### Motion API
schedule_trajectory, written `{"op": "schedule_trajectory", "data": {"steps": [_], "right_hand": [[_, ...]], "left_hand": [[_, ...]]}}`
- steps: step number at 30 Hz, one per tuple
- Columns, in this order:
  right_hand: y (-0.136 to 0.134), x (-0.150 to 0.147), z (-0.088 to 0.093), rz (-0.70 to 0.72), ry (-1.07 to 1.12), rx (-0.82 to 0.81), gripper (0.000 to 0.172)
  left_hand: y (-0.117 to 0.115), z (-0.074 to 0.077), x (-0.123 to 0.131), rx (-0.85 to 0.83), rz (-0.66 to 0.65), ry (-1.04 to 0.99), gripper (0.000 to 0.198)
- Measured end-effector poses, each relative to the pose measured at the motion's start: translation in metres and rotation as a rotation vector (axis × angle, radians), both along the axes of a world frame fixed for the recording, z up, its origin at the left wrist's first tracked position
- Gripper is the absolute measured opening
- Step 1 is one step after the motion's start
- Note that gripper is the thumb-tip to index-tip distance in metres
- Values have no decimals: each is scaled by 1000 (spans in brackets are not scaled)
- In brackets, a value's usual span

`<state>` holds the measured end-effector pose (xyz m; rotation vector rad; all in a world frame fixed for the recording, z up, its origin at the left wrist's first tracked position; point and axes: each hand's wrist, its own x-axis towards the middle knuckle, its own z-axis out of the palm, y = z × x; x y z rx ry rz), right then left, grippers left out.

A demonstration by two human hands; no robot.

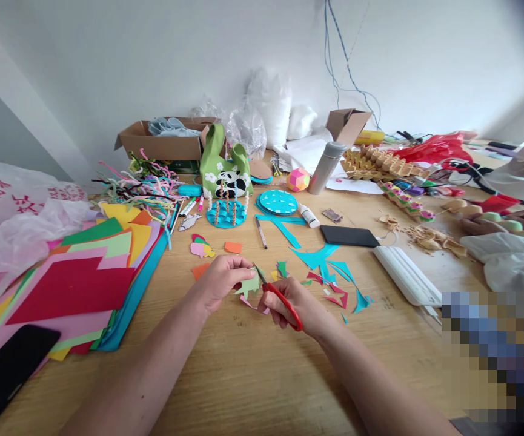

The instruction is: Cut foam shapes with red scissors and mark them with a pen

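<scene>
My left hand (223, 277) pinches a small light-green foam piece (249, 284) above the wooden table (243, 363). My right hand (291, 303) grips red-handled scissors (280, 295), and their blades meet the green piece at its upper right edge. A pink scrap (252, 304) lies just under the hands. Cut teal and red foam scraps (334, 275) are scattered to the right of my right hand.
A stack of coloured foam sheets (89, 272) and a black phone (7, 369) lie left. Behind are pipe cleaners (141, 181), a green panda bag (225, 166), teal discs (277, 201), a glue stick (308, 215), a steel bottle (326, 166) and cardboard boxes. Another person's hands (502, 224) work at the right.
</scene>
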<state>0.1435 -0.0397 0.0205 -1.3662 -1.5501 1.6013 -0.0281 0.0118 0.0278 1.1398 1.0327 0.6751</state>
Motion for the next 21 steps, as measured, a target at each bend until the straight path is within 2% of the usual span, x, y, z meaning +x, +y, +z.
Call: {"op": "schedule_trajectory", "data": {"steps": [12,21], "right_hand": [[1,3,-8,-47,23,13,60],[1,2,-5,-66,37,18,57]], "left_hand": [[-1,2,1,-32,-46,-103,26],[1,0,0,-131,2,-132,32]]}}
